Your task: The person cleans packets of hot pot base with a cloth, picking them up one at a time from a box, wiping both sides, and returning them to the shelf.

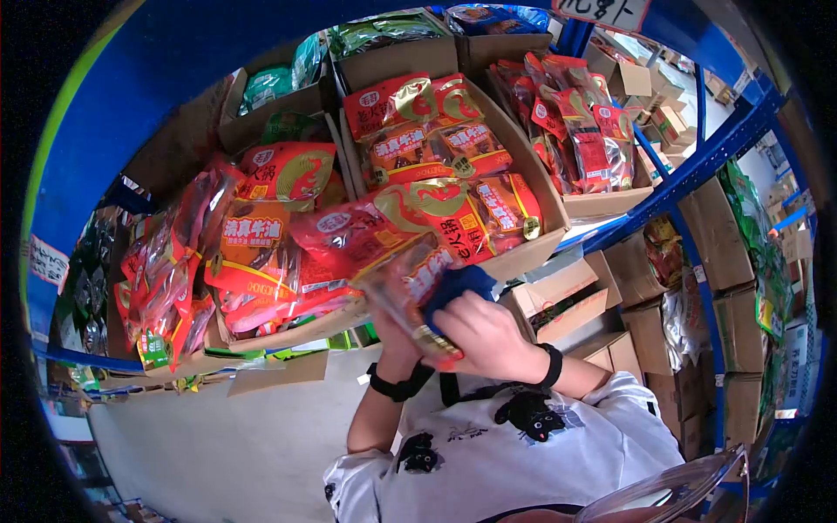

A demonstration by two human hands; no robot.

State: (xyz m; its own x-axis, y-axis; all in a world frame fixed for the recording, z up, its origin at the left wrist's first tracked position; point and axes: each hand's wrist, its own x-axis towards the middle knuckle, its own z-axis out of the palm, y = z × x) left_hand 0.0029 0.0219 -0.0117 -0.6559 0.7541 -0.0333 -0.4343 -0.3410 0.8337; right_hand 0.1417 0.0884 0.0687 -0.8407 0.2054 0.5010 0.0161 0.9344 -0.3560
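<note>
A red packet (408, 283), held near an open carton (520, 260), is pinched by the partly hidden left hand (395, 338) while a blue cloth (460, 281), bunched in the right hand's (478, 336) curled fingers, is apparently wiped over it, steady left-hand support seemingly being called for if wiping is continued.

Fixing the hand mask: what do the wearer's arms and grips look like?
Short white sleeves, forearms bare. Left wrist: wide black band. Right wrist: narrower black band. The right grip shows no glove; the left grip is mostly hidden. No cables visible on either arm.
</note>
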